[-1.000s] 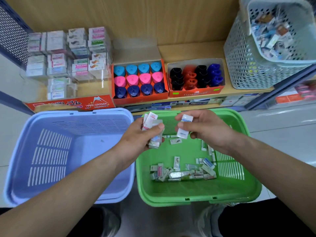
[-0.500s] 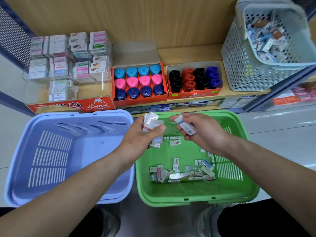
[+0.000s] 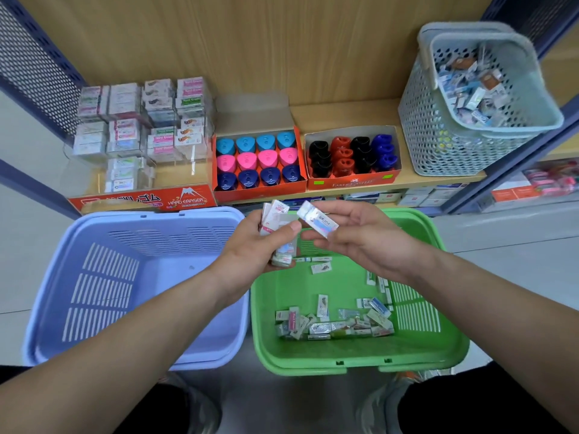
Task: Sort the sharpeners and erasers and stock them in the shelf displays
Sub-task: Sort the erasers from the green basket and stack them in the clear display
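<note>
My left hand (image 3: 250, 249) grips a bunch of wrapped erasers (image 3: 277, 219) above the gap between the two baskets. My right hand (image 3: 360, 236) pinches a single white eraser (image 3: 318, 219) right beside that bunch. Below, the green basket (image 3: 360, 358) holds several loose erasers (image 3: 332, 324) on its floor. On the shelf stand a clear eraser display (image 3: 141, 130), a tray of blue and pink sharpeners (image 3: 258, 159) and a box of black, red and blue sharpeners (image 3: 352, 156).
An empty blue basket (image 3: 131, 277) sits at the left of the green one. A grey perforated basket (image 3: 470, 98) with mixed small packs stands on the shelf at the right. Dark shelf frames flank both sides, and more boxed stock (image 3: 423, 195) lies on the lower shelf.
My right hand has turned the single eraser and brought it up closer to the bunch in my left hand. My left hand has stayed nearly still.
</note>
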Tool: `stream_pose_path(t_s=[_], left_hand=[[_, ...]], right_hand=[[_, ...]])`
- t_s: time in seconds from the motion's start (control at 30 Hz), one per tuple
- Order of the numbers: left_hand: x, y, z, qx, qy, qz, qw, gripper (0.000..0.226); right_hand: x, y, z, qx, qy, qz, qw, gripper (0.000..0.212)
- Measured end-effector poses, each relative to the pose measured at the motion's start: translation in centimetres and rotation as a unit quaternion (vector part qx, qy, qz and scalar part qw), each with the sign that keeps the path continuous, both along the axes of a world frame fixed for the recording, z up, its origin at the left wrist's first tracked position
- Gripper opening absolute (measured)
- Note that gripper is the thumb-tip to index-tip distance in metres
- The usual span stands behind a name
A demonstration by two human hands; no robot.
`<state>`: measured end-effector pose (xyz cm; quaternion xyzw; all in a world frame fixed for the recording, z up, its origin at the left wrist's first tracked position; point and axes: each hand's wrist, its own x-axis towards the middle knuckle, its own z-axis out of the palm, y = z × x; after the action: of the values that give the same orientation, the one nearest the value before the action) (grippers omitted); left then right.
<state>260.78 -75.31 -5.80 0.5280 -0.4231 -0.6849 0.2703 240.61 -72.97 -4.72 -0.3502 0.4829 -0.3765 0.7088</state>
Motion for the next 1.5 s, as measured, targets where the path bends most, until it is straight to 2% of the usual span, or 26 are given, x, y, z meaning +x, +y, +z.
stream_pose_path(t_s=[0.1, 0.27, 0.43, 0.57, 0.7, 0.83, 0.93, 1.07, 1.17, 1.37, 1.5], left_hand=[[0.8, 0.2, 1.2, -0.019, 0.000, 0.011, 1.000, 0.052], [4.2, 1.3, 3.3, -0.047, -0.010, 0.050, 0.998, 0.029], [8.7, 1.0, 6.2, -0.077, -0.046, 0.081, 0.993, 0.029], [14.1, 0.3, 7.7, -0.120, -0.123, 0.042, 0.984, 0.033], [20.3, -0.2, 8.1, -0.120, -0.178, 0.052, 0.975, 0.063], [23.9, -1.7, 7.1, -0.113, -0.173, 0.074, 0.976, 0.034], [25.1, -3.2, 6.1, -0.106, -0.176, 0.082, 0.975, 0.048], [26.6, -4.5, 4.4, -0.122, -0.229, 0.076, 0.963, 0.035], [27.5, -5.4, 4.1, -0.144, -0.278, 0.068, 0.947, 0.031], [28.8, -7.1, 4.2, -0.144, -0.280, 0.099, 0.944, 0.032], [29.3, -7.8, 4.2, -0.137, -0.280, 0.112, 0.943, 0.031]], right_hand=[[0.5, 0.4, 1.2, -0.004, -0.021, 0.009, 1.000, 0.047], [2.5, 0.5, 3.3, -0.017, -0.005, 0.019, 1.000, 0.040], [6.2, -0.5, 5.3, -0.050, 0.088, 0.021, 0.995, 0.022], [10.4, -2.8, 5.2, -0.050, 0.150, 0.019, 0.987, 0.006], [15.7, -6.3, 4.0, -0.041, 0.158, 0.020, 0.986, 0.005], [20.4, -10.2, 1.2, -0.069, 0.186, 0.018, 0.980, 0.006], [22.7, -12.9, -0.7, -0.074, 0.228, 0.013, 0.971, 0.017], [24.2, -16.7, -2.2, -0.088, 0.283, 0.003, 0.955, 0.007], [25.1, -19.2, -3.6, -0.120, 0.319, 0.005, 0.940, 0.010], [26.6, -22.2, -5.8, -0.220, 0.434, 0.126, 0.864, 0.010], [26.2, -24.0, -6.8, -0.231, 0.459, 0.176, 0.840, 0.009]])
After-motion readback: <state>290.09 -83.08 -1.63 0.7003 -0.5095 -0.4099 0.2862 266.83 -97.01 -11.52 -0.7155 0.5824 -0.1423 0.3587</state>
